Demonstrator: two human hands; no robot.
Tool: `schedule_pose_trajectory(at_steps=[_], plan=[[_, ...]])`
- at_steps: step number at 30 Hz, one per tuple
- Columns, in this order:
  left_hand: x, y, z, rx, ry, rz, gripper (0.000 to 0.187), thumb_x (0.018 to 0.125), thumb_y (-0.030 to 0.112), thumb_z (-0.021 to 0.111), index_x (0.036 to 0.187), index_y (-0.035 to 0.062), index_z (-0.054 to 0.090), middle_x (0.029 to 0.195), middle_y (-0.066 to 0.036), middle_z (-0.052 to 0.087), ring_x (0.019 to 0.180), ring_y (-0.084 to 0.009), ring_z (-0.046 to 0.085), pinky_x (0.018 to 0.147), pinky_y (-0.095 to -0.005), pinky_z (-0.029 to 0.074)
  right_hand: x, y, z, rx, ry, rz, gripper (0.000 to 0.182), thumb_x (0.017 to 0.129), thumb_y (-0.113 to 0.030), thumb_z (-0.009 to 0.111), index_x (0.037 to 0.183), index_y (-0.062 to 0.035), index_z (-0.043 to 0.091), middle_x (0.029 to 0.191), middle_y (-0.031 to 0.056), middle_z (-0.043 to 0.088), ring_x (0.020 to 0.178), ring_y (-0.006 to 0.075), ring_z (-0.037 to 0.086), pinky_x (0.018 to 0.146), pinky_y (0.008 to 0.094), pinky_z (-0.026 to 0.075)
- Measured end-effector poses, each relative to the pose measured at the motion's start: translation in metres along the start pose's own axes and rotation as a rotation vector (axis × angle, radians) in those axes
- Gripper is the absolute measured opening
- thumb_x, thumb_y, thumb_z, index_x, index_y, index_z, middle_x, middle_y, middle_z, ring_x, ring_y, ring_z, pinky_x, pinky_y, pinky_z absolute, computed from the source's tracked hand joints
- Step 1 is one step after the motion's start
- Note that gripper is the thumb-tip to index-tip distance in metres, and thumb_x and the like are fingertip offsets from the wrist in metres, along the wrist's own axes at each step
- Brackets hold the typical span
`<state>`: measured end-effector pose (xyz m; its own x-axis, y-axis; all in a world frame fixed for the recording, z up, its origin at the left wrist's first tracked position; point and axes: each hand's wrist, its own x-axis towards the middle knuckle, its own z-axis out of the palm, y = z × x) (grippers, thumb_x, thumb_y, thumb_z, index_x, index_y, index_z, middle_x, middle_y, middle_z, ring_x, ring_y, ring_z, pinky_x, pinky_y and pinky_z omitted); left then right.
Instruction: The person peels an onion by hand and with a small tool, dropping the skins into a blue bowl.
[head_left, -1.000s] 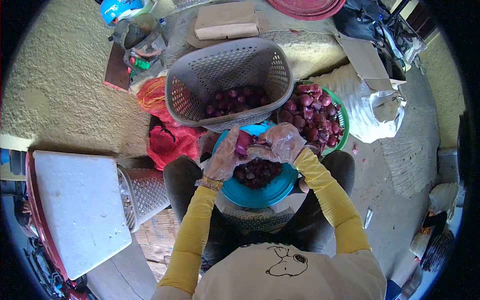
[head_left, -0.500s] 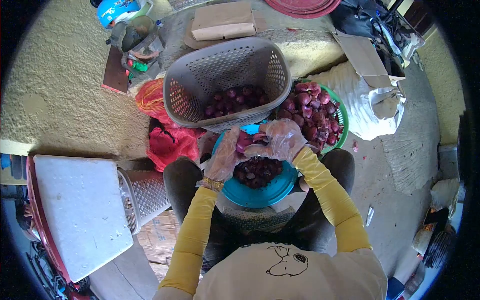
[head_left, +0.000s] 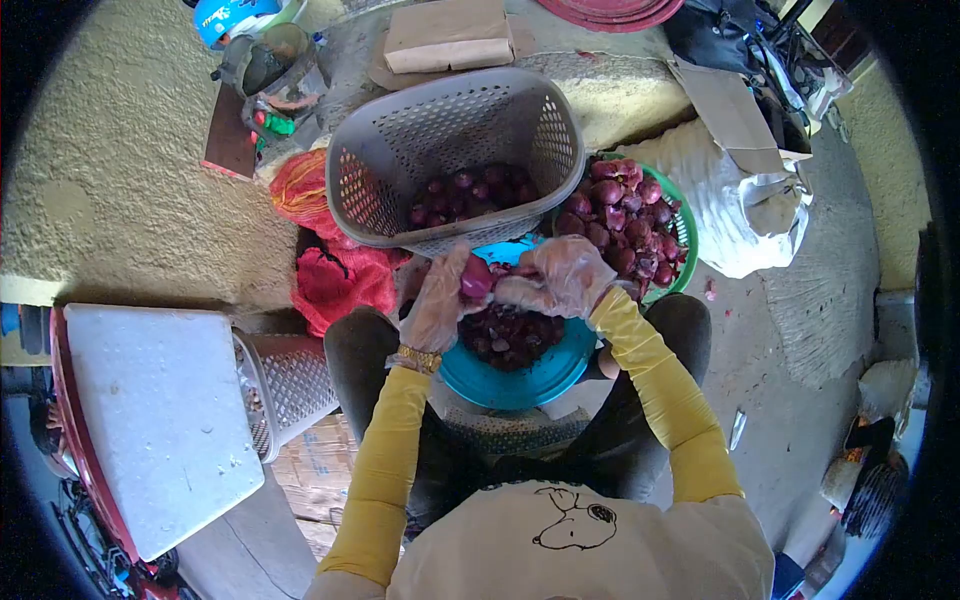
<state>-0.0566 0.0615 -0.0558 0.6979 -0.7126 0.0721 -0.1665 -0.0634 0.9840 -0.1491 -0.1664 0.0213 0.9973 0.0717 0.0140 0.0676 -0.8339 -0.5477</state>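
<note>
Head view — gloved hands (head_left: 505, 290) clamped on a red onion (head_left: 475, 277) over a blue bowl (head_left: 545, 370) — rough concrete floor (head_left: 130, 200).

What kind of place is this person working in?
Probably an informal outdoor or porch work spot for peeling onions, not a kitchen: a rough concrete floor, a grey basket and a green basket of red onions, and a white sack.

A purple-red shallot (head_left: 476, 279), glossy and rounded, is sitting pinched between two gloved hands, hovering just above the teal bowl (head_left: 545, 372) that is holding dark peelings (head_left: 510, 335).
</note>
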Motion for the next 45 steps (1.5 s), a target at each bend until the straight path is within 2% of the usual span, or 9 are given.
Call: schedule_pose_trajectory(at_steps=[3,5,6,9,16,23,37,42,45], plan=[[0.0,-0.009,-0.006,0.396,0.041,0.075,0.08,0.088,0.003,0.074,0.155,0.0176,0.035,0.13,-0.011,0.054,0.113,-0.0255,0.057,0.081,-0.0416,0.062,0.0,0.001,-0.007,0.182,-0.028,0.075,0.036,0.092,-0.045,0.065,0.078,-0.0124,0.073,0.064,0.0137,0.064,0.062,0.0362,0.065,0.058,0.0449,0.049],[0.009,0.01,-0.007,-0.592,0.154,-0.478,0.085,0.083,-0.008,0.074,0.155,0.0142,0.035,0.141,-0.011,0.045,0.115,-0.0288,0.056,0.087,-0.0477,0.061,0.001,0.022,0.014,0.292,-0.007,-0.016,0.036,0.093,-0.04,0.063,0.075,-0.0099,0.072,0.064,0.0147,0.064,0.059,0.0369,0.063,0.057,0.0473,0.047],[0.005,0.024,0.008,-0.248,0.207,-0.159,0.047,0.103,0.046,0.057,0.133,0.0106,0.054,0.115,-0.003,0.053,0.105,-0.0136,0.056,0.081,-0.0358,0.059,0.001,0.012,0.005,0.147,0.03,0.003,0.04,0.093,-0.043,0.063,0.073,-0.0093,0.072,0.063,0.0154,0.063,0.059,0.0372,0.062,0.057,0.0479,0.047],[0.004,0.02,-0.003,-0.209,0.06,-0.309,0.09,0.078,-0.004,0.08,0.154,0.0085,0.034,0.14,-0.017,0.051,0.12,-0.033,0.056,0.095,-0.042,0.058,-0.004,0.001,-0.007,-0.043,0.049,0.058,0.047,0.09,-0.052,0.065,0.074,-0.0096,0.073,0.061,0.0169,0.061,0.059,0.0379,0.062,0.058,0.0481,0.048],[0.002,0.017,-0.005,0.238,-0.009,-0.143,0.086,0.081,0.008,0.082,0.153,0.0071,0.036,0.141,-0.019,0.054,0.124,-0.0347,0.055,0.1,-0.0421,0.054,0.0,0.004,-0.003,-0.297,-0.058,0.107,0.073,0.074,-0.085,0.06,0.075,-0.0129,0.076,0.068,0.0159,0.068,0.07,0.0376,0.068,0.068,0.0472,0.055],[0.002,0.01,0.006,-0.208,0.073,-0.093,0.069,0.081,0.025,0.084,0.138,0.0056,0.049,0.132,-0.016,0.058,0.12,-0.0355,0.057,0.104,-0.0438,0.047,-0.001,-0.007,-0.015,-0.255,-0.287,0.165,0.082,0.063,-0.09,0.064,0.094,-0.0147,0.078,0.091,0.0152,0.072,0.09,0.0348,0.07,0.081,0.0452,0.054],[0.005,0.033,-0.001,0.545,0.072,0.081,0.07,0.082,0.029,0.084,0.137,0.0036,0.049,0.127,-0.016,0.062,0.118,-0.0328,0.06,0.101,-0.0432,0.051,-0.001,0.002,-0.01,-0.009,-0.267,0.063,0.057,0.088,-0.069,0.059,0.101,-0.0165,0.075,0.086,0.0168,0.071,0.084,0.0394,0.069,0.072,0.0486,0.054],[0.015,0.064,-0.008,-1.028,0.215,-0.531,0.067,0.086,0.013,0.08,0.14,0.0041,0.041,0.124,-0.011,0.063,0.111,-0.0256,0.065,0.088,-0.0416,0.059,-0.007,0.018,0.03,0.613,-0.137,-0.063,0.047,0.094,-0.059,0.057,0.101,-0.0153,0.074,0.081,0.0179,0.071,0.081,0.0394,0.069,0.07,0.0458,0.054],[0.008,0.068,-0.002,-0.122,0.201,-0.214,0.073,0.083,0.003,0.08,0.141,0.0051,0.035,0.126,-0.01,0.063,0.113,-0.0251,0.065,0.089,-0.0388,0.059,-0.008,0.016,0.034,0.659,-0.132,0.059,0.041,0.096,-0.053,0.056,0.1,-0.0162,0.074,0.077,0.0194,0.069,0.077,0.0398,0.069,0.07,0.0458,0.054]])
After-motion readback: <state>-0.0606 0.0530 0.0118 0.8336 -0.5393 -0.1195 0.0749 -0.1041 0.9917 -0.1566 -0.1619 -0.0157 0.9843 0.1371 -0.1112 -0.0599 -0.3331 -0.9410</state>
